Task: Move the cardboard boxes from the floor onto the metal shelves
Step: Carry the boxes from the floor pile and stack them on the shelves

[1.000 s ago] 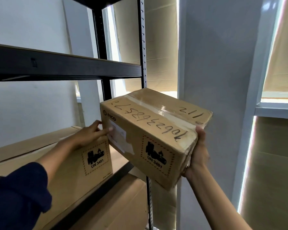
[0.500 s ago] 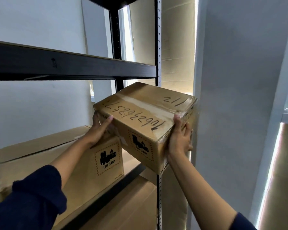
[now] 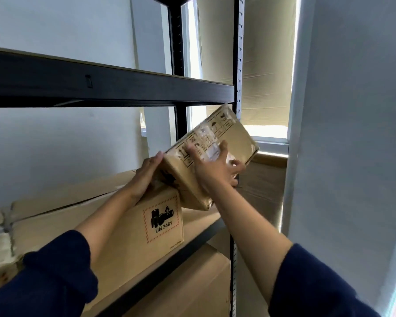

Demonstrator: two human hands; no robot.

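A small taped cardboard box [image 3: 238,136] is tilted steeply on the metal shelf [image 3: 199,239], its lower corner resting on the shelf board beside a larger box marked UN 3481 [image 3: 128,232]. My left hand [image 3: 146,177] presses flat against the small box's left end. My right hand [image 3: 215,170] lies spread over its upturned face, fingers wrapped around the near edge. Both hands hold the box between them.
The black beam of the shelf above [image 3: 110,85] runs just over the box. A black upright post [image 3: 237,65] stands at the right. A white pillar [image 3: 352,133] is close on the right. More cardboard boxes [image 3: 188,284] sit on the level below.
The small box has moved in under the upper shelf and tipped up on end. My right hand shifted from its right end onto its upturned face.
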